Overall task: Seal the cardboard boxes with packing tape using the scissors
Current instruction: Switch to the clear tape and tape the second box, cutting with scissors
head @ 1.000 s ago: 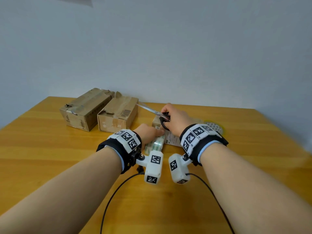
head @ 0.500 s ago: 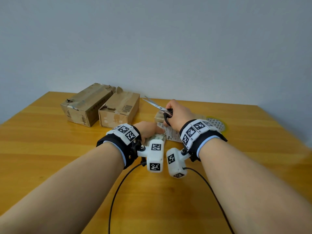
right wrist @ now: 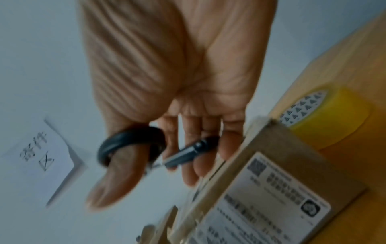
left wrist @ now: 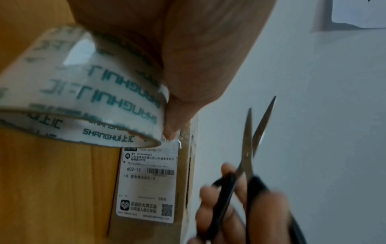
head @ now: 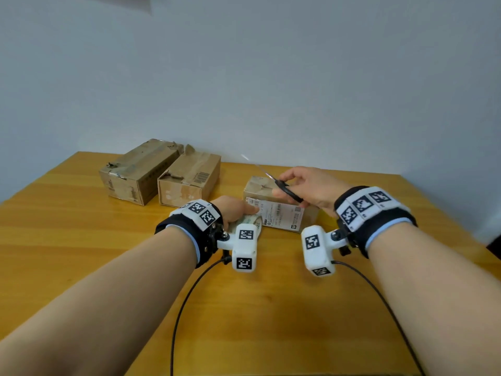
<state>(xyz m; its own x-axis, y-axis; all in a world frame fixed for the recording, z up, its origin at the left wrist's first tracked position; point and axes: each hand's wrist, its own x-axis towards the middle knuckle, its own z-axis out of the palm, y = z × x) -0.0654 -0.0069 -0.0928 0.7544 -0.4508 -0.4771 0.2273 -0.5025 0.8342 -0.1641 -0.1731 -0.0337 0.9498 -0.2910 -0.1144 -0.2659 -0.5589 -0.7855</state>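
Your right hand (head: 311, 189) has swung right, away from the small brown cardboard box with the white label (head: 280, 213), thumb and fingers hooked through the black-handled scissors (head: 287, 192), blades slightly parted. Your left hand (head: 235, 210) grips the printed packing tape roll (left wrist: 83, 99) against the box's near-left corner. The cut looks done.

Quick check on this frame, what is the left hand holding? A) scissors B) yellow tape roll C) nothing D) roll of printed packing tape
D: in the left wrist view the left hand grips the printed tape roll against the labelled box, while the scissors sit in the right hand.
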